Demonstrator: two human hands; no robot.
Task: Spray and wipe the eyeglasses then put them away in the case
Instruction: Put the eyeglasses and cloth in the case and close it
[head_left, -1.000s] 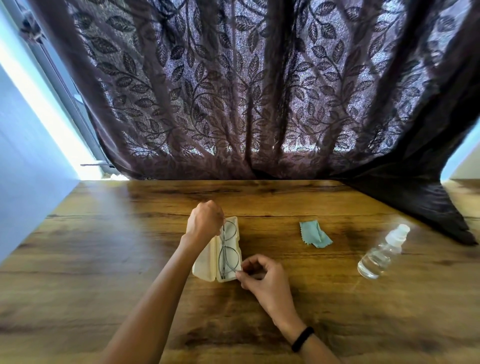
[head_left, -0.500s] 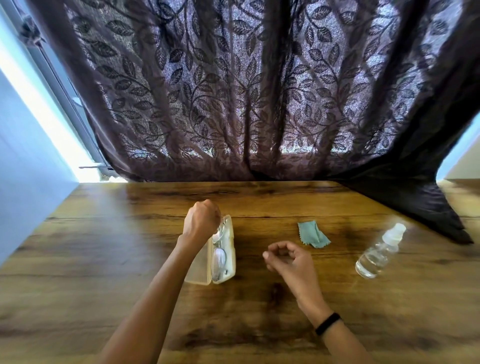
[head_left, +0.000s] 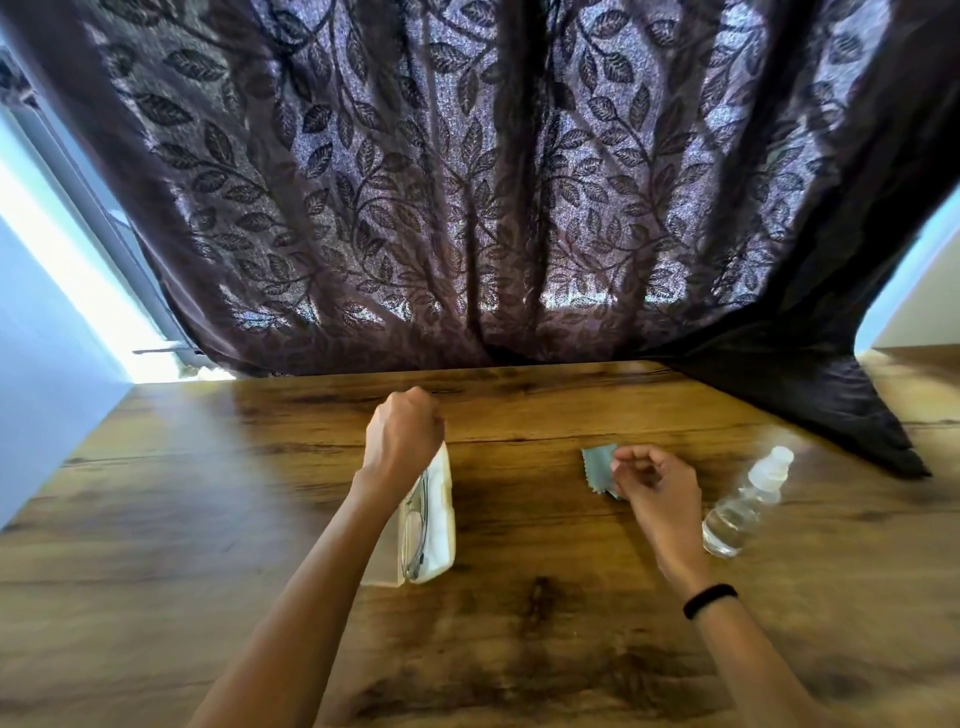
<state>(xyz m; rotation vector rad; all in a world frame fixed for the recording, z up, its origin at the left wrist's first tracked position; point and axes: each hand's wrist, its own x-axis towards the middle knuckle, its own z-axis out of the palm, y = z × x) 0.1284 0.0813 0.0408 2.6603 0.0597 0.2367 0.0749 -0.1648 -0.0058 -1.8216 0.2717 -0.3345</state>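
Note:
A cream eyeglass case (head_left: 439, 525) lies on the wooden table (head_left: 208, 519), its lid almost folded over. The thin-framed eyeglasses (head_left: 415, 530) show inside through the narrow gap. My left hand (head_left: 402, 436) grips the lid at the case's far end. My right hand (head_left: 657, 486) hovers over the small teal cloth (head_left: 597, 462), fingers curled and holding nothing; it hides part of the cloth. A clear spray bottle (head_left: 743, 504) with a white cap lies on its side just right of that hand.
A dark leaf-patterned curtain (head_left: 493, 182) hangs along the table's far edge, and its right end drapes onto the tabletop (head_left: 831, 410). A bright window strip and pale wall lie to the left.
My left hand has swung the case lid nearly shut over the eyeglasses. My right hand let go of the case and moved right, up over the teal cloth.

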